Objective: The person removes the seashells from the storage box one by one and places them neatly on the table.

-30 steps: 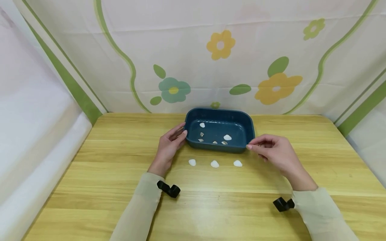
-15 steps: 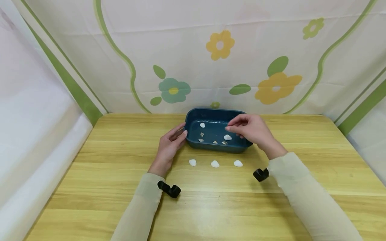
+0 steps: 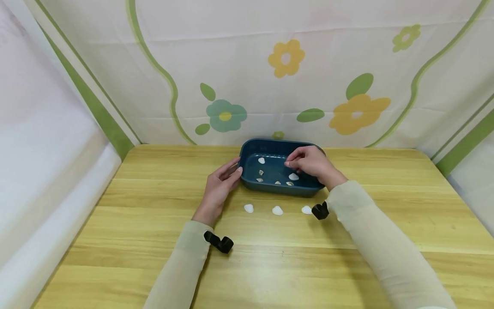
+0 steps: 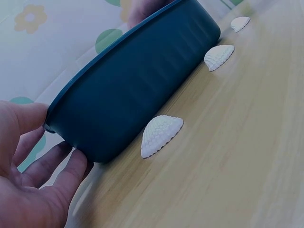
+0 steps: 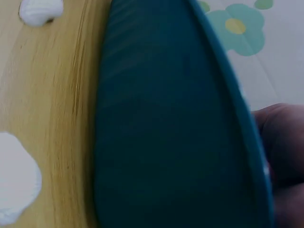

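lengthwise, the blue tub stretched from the left hand, gripping its end, to the right hand, whose fingertips were bunched over its inside near a white shell, any hold impossible to tell. its near wall stood between the right hand and three outer shells on the worktop.

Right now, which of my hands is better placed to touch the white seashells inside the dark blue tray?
Probably your right hand: it's over the dark blue tray, near one white seashell. Your left hand holds the tray's left end from outside.
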Available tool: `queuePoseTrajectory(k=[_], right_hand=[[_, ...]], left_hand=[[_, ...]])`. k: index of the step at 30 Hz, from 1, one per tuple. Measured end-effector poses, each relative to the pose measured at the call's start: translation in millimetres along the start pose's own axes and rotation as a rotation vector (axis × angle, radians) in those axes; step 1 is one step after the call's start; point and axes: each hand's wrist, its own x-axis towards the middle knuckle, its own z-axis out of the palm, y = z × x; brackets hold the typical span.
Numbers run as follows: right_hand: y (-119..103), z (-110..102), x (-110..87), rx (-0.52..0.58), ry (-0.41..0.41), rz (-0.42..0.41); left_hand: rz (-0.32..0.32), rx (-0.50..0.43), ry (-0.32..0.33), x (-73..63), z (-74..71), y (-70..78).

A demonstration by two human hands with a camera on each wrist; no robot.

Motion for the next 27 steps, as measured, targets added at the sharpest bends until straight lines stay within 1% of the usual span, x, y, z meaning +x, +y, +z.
queuePoseTrajectory(k=[6, 9, 13, 20, 24, 27], right_hand=[[7.4, 3.4, 9.7, -0.073, -0.053, 0.045], [7.7, 4.2, 9.8, -0.087, -0.061, 0.069], [5.5, 4.6, 8.6, -0.077, -0.064, 0.085], [5.6, 6.2, 6.7, -0.079, -0.137, 0.03], [6.2, 7.1, 6.6, -0.092, -0.142, 0.008], [5.8, 7.9, 6.4, -0.139, -0.13, -0.007]], left_hand=[[-0.002, -0.001, 0.001, 1.5, 0.7, -1.9], [-0.001, -0.003, 0.005, 1.1, 1.9, -1.5], [0.0, -0.002, 0.01, 0.0, 2.8, 0.6], [-0.004, -0.005, 0.01, 0.1, 1.5, 0.0], [-0.005, -0.001, 0.014, 0.3, 0.9, -1.0], [-0.002, 0.002, 0.015, 0.4, 0.9, -1.2]])
